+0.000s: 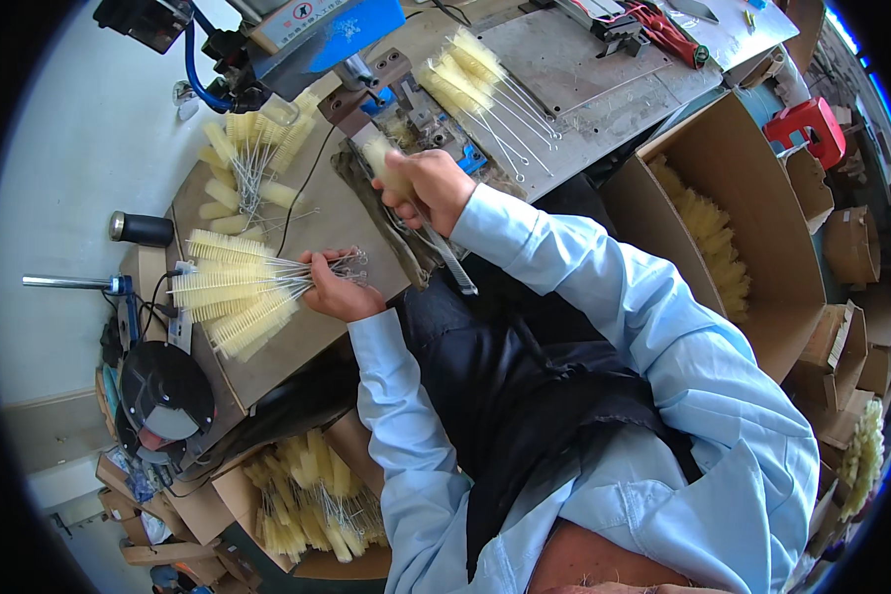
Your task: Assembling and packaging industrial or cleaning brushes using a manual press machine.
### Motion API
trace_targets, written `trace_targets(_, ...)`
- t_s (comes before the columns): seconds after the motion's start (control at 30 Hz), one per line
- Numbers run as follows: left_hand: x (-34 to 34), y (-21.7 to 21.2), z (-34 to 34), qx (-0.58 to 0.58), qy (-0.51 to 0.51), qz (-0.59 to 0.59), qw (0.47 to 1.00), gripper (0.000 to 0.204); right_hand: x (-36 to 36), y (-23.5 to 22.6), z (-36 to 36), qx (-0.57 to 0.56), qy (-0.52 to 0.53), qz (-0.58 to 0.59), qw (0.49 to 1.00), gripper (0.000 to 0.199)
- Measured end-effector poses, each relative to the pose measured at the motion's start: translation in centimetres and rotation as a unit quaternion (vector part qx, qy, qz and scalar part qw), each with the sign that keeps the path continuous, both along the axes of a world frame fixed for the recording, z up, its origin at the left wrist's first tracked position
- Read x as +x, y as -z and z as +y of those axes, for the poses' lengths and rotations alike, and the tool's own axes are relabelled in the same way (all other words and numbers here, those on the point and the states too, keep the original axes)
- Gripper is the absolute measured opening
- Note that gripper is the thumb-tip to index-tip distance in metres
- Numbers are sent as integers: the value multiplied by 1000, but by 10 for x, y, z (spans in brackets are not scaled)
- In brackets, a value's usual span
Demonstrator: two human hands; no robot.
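Note:
My left hand [343,289] is closed around the wire stems of a bunch of bottle brushes [230,287]. Their pale yellow bristle heads fan out to the left over the table, and the looped wire ends stick out past my fingers. Up near the machine, my right hand [431,186] grips a bottle brush [390,170]. Its bristles are blurred, and wire runs down from below the hand toward my lap; whether more than one brush is in that hand, I cannot tell. Just beyond it sits a metal clamp fixture [436,124] with blue parts.
More brushes lie on the table [252,163] and on the metal bench [470,79]. Cardboard boxes of brushes stand at right [762,287] and lower left [238,505]. A blue machine head [332,40] overhangs the bench. A black round device [166,396] stands at left.

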State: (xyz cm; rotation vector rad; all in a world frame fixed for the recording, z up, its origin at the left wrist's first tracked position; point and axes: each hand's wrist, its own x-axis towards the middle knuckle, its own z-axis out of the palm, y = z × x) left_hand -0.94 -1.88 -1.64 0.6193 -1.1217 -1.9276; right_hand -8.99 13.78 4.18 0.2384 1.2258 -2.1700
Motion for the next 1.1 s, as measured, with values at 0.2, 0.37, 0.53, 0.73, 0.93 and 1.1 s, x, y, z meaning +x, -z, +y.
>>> trace_targets(0.2,-2,6,-1,-25,18,2,1000,22,-12,-6,9,-55,-33,-69,996,62)
trace_targets(0.37,0,6,-4,3,50,22,999,24,-7,-27,0,-150,-60,-101,982,69)
trace_targets(0.53,0,2,1,10,58,9,998,26,-7,-27,-17,-161,-23,-126,979,64)
trace_targets(0.73,-1,11,-7,6,51,0,999,26,13,-12,-39,-127,-3,-122,984,58)
trace_targets(0.93,-2,12,-4,0,53,0,999,25,38,5,-35,-42,58,55,996,29)
trace_targets(1.1,1,6,-5,6,56,-4,998,24,49,20,10,60,13,188,980,27)
